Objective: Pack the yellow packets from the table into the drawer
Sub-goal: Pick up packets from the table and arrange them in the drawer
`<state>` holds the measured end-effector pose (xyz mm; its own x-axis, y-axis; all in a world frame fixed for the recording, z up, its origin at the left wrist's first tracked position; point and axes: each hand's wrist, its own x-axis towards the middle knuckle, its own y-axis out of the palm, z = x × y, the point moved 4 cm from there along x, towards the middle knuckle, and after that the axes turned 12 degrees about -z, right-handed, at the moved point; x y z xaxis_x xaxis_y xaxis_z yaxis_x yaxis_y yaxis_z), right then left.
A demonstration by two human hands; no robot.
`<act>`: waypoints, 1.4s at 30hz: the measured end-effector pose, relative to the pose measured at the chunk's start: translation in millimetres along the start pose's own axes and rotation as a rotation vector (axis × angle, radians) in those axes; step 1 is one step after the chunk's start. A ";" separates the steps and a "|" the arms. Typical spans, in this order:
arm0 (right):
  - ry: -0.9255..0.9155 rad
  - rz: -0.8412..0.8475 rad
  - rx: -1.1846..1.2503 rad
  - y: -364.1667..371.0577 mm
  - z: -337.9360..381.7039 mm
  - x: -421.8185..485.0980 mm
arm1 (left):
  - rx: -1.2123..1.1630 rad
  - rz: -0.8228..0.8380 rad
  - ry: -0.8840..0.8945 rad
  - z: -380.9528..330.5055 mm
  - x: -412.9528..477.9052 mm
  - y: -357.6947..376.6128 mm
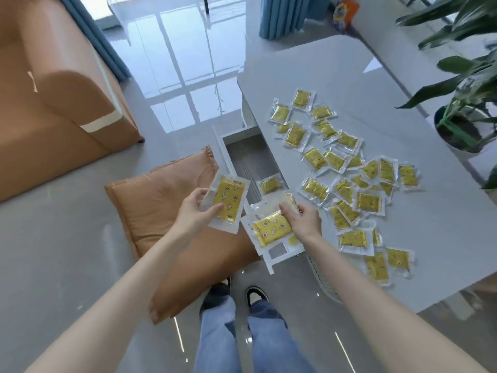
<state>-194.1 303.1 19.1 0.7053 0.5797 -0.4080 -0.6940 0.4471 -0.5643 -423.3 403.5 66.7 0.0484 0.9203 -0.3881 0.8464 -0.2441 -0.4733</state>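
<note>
Left hand [196, 208] grips one yellow packet [228, 201] by its near-left edge, thumb on top and fingers under. It is held in the air over the orange cushion [161, 211], just left of the open drawer [242, 154]. It is probably parked there so it can go in next. Its long axis runs away from the person, with the far end leaning slightly right, printed face up.

Right hand [304, 219] pinches a second packet [271, 228] at its right end, fingers curled over the top, low over the near end of the drawer. Another packet seems stacked behind it, but the count is unclear. Long axis lies across the drawer, right end toward the tabletop [349, 76], face up. My read is that it is being laid flat and crosswise so it fits the near end. Cannot tell if it touches the drawer floor yet.

A lone packet [269, 184] lies flat mid-drawer, near the table-side wall. The loose packets [368, 201] are scattered over the tabletop, many overlapping and pointing every way, the nearest just beside the right hand. Most are not yet packed, so the task looks early.

Hands are apart, each clamped on its own packet. A potted plant [462, 117] sits at the far right of the tabletop, and a sofa [53, 103] is off to the left.
</note>
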 end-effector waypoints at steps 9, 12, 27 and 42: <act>0.348 -0.187 0.251 45.5 -33.6 14.2 | 0.054 0.194 0.021 8.2 93.7 23.7; 0.492 -0.258 0.333 65.1 -55.1 21.3 | 0.108 0.252 0.034 14.8 124.1 41.1; 0.760 -0.315 0.662 193.6 -182.9 164.2 | 0.389 0.257 0.134 89.4 309.7 227.8; 0.326 -0.135 0.342 236.0 -203.7 302.2 | 0.413 0.218 0.125 162.3 410.7 344.1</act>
<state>-115.2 445.1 -383.6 0.7630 0.2820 -0.5817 -0.5624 0.7332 -0.3822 -198.3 647.9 -384.0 0.2860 0.8579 -0.4268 0.5293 -0.5127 -0.6760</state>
